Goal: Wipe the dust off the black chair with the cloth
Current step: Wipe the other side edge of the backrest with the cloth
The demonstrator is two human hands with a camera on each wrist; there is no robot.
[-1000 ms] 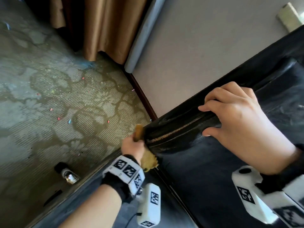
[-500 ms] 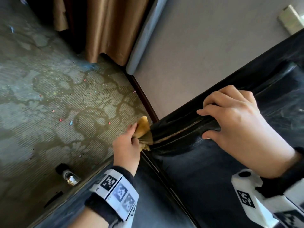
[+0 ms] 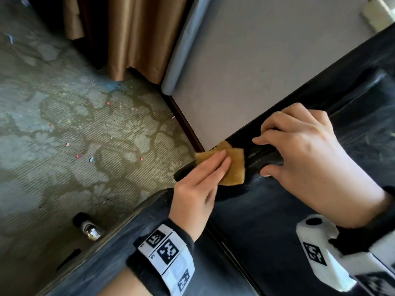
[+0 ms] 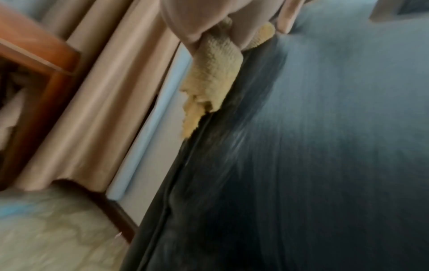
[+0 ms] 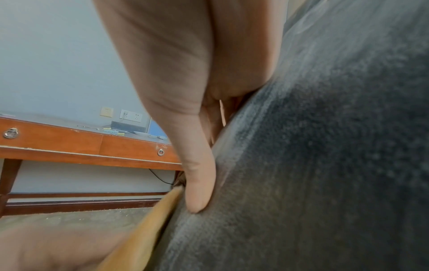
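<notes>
The black chair (image 3: 267, 221) fills the lower right of the head view, its surface streaked with grey dust. A yellow cloth (image 3: 233, 165) lies folded over the corner of the chair's padded top edge. My left hand (image 3: 203, 184) holds it there, fingers laid flat on top, and the left wrist view shows the cloth (image 4: 213, 73) pinched between thumb and fingers against the chair (image 4: 325, 146). My right hand (image 3: 299, 150) grips the same padded edge just right of the cloth, fingers curled over it. In the right wrist view its thumb (image 5: 197, 183) presses the dusty chair (image 5: 325, 165) beside the cloth (image 5: 139, 238).
Patterned carpet (image 3: 74, 135) with small coloured scraps lies to the left. A brown curtain (image 3: 132, 39) and a grey wall (image 3: 256, 71) stand behind the chair. A chrome chair foot (image 3: 90, 230) shows at lower left. A wooden desk (image 5: 92, 146) stands against the wall.
My left hand rose from the chair's corner onto the top edge and moved right. The cloth, bunched before, now lies flat under its fingers. The right hand kept its grip.
</notes>
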